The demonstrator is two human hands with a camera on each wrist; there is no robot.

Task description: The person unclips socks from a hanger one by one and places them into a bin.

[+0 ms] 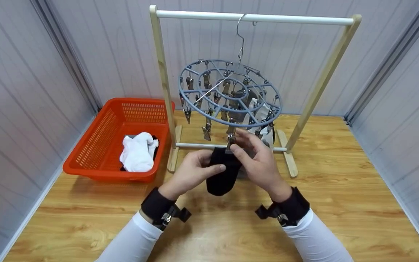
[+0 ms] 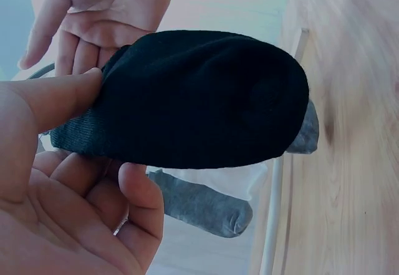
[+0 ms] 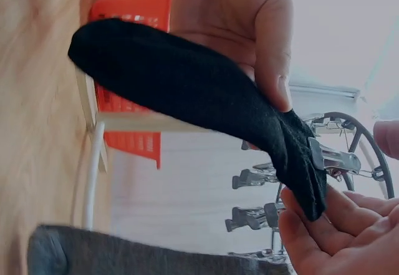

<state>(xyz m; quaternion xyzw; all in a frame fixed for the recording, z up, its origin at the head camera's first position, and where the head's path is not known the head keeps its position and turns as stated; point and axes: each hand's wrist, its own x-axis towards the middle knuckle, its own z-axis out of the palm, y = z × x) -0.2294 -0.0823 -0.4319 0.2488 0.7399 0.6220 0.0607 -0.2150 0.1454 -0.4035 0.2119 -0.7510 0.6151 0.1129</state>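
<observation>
Head view shows a black knitted fabric sock [image 1: 222, 183] hanging toe-down above the wood-grain bench [image 1: 358, 182], below the near edge of a blue-grey round plastic hanger [image 1: 216, 120]. That hanger hooks over the top bar of a pale wooden frame with white rails [image 1: 162, 65], standing toward the bench's far edge. The left hand [image 1: 189, 169] pinches the sock beside its cuff, thumb across the front and fingers behind. The right hand [image 1: 262, 167] lies loosely at the cuff's other side; in the right wrist view its fingers touch the cuff's corner while its thumb stands apart, so it seems to steady rather than clasp. There, too, a shiny metal clip [image 3: 340, 161] bites the gathered cuff. The step in hand looks like pegging the sock, probably at its checking or straightening stage. As I judge it, the next move calls for a light tug to test the clip's hold, then both hands letting go gently so the cuff does not slip. A dappled grey fabric sock [image 2: 206, 203] hangs beyond. Toward the bench's far left corner, an orange-red slotted plastic basket [image 1: 86, 171] holds a bunched white cloth piece [image 1: 136, 153] with darker fabric beneath, apparently more to peg.
</observation>
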